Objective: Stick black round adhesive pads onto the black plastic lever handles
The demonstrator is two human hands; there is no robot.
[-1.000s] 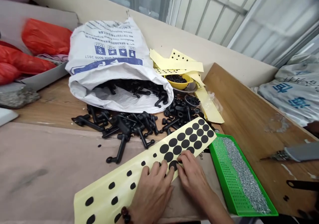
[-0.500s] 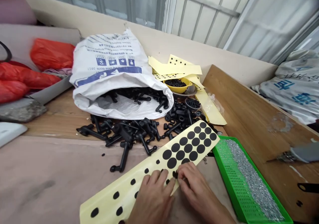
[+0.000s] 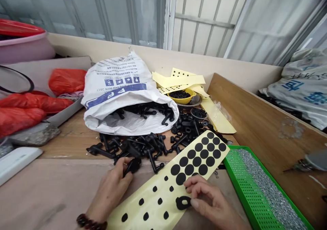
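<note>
so, the left hand (image 3: 109, 190) sits just off the yellow backing sheet (image 3: 153, 206), its grip closed around a black plastic part (image 3: 133, 166), with a beaded bracelet (image 3: 89, 221) on the wrist. the right hand (image 3: 212, 202) rests at the sheet's near end, its grip nearly closed, with the thumb (image 3: 194, 203) against the edge of a black rubber ring (image 3: 182, 202) that lies on the sheet. black round stickers (image 3: 189, 165) fill the far end of the sheet, and smaller black dots (image 3: 154, 188) are scattered nearer the hands. just beyond lies a heap of black moulded parts (image 3: 143, 148), spilling from a white woven sack (image 3: 114, 80). further back sits a yellow bowl (image 3: 182, 98) among yellow paper strips (image 3: 178, 80). to the right, a green perforated tray (image 3: 240, 175) holds silver screws (image 3: 270, 185), near the sheet but not touching the hands.
</note>
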